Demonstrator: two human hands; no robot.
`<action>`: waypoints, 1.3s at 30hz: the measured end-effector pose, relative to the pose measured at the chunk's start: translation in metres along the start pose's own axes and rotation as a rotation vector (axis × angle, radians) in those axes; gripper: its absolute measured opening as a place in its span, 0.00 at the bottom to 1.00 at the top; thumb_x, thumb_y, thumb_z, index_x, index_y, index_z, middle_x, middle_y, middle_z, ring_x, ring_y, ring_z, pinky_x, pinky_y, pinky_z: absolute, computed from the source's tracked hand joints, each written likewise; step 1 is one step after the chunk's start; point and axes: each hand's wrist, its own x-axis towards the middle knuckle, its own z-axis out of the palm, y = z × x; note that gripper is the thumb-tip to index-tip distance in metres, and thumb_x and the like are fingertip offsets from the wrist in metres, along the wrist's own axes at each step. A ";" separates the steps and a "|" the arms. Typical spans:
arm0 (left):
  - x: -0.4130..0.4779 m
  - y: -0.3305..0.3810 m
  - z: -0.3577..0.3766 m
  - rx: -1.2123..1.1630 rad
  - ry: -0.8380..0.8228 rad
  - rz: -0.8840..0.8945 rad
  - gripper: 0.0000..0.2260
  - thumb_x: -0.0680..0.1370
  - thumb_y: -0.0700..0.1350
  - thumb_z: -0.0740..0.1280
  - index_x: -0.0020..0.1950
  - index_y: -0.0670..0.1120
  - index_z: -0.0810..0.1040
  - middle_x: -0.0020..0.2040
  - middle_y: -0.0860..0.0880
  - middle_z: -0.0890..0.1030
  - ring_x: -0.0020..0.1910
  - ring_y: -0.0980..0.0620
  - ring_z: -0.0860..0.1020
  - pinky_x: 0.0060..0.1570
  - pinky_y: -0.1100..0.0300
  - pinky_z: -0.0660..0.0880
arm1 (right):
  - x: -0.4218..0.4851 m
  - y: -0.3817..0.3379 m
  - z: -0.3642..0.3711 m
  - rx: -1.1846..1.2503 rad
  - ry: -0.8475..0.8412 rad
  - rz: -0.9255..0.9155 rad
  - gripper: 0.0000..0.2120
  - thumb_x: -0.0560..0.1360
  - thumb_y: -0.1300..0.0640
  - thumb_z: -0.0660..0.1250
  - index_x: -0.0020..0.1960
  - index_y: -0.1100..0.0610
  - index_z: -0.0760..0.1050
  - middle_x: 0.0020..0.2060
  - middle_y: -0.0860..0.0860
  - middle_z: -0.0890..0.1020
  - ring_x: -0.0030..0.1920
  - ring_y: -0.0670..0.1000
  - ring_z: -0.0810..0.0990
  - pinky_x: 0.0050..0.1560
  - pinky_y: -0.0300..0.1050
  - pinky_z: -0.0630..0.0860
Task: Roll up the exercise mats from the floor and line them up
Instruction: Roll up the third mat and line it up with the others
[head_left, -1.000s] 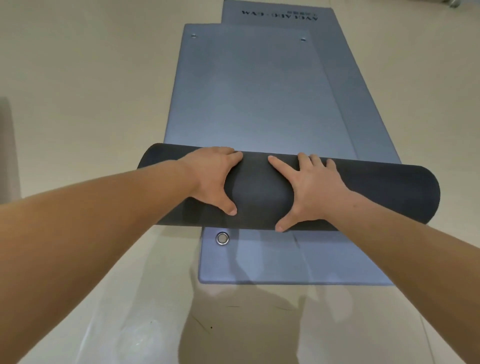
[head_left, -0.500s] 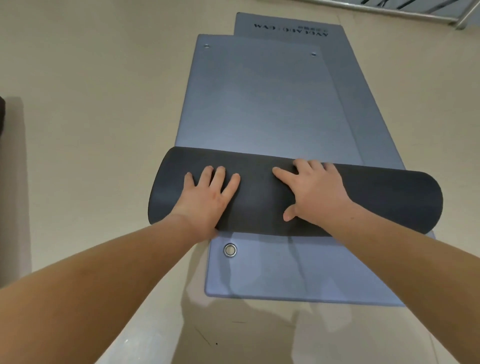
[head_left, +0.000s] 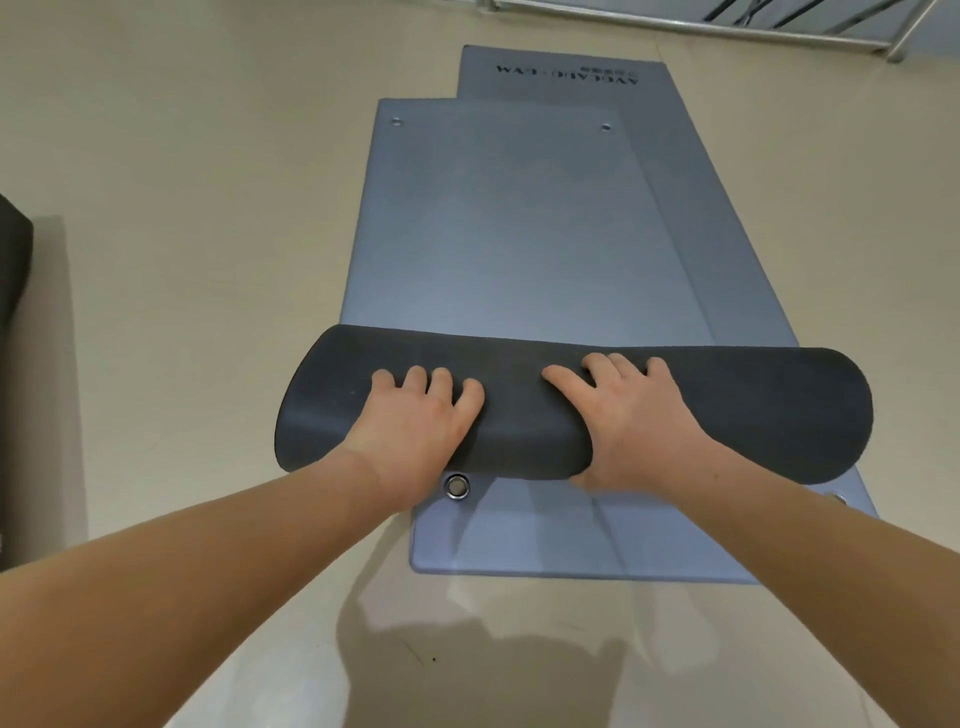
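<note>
We find even, soft indoor light with no harsh glare. A faint sheen and the person's diffuse shadow lie on the floor near the bottom edge. Focus is adequate centrally; wide-angle distortion stretches both forearms and bends the frame edges.

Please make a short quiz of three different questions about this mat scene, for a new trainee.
1. True or false: both hands rest on the dark roll.
2. Where is the metal eyelet? A) just below the roll B) on the railing C) on the bare floor
3. How many flat mats lie under the roll?

Key:
1. True: left hand, right hand.
2. A
3. Two: the upper mat and the printed mat.
</note>
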 end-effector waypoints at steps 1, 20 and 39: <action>-0.013 0.005 -0.005 -0.029 -0.028 0.013 0.39 0.75 0.55 0.73 0.78 0.48 0.54 0.66 0.43 0.71 0.59 0.41 0.74 0.53 0.46 0.70 | -0.011 -0.001 -0.001 0.017 -0.031 -0.027 0.52 0.59 0.29 0.72 0.75 0.41 0.52 0.64 0.52 0.72 0.64 0.56 0.73 0.59 0.57 0.69; -0.060 -0.049 -0.052 -0.324 -0.205 -0.018 0.37 0.71 0.65 0.76 0.76 0.57 0.69 0.67 0.54 0.75 0.65 0.49 0.76 0.56 0.52 0.77 | -0.017 -0.004 -0.033 0.393 -0.283 0.005 0.41 0.63 0.30 0.78 0.73 0.39 0.71 0.65 0.41 0.78 0.63 0.49 0.78 0.54 0.48 0.73; -0.016 -0.075 -0.033 -0.445 -0.354 0.071 0.52 0.52 0.72 0.81 0.72 0.59 0.68 0.60 0.57 0.76 0.57 0.49 0.79 0.58 0.47 0.79 | -0.039 -0.077 -0.043 -0.037 -0.240 0.027 0.72 0.62 0.21 0.71 0.82 0.58 0.32 0.82 0.63 0.45 0.83 0.66 0.46 0.79 0.67 0.55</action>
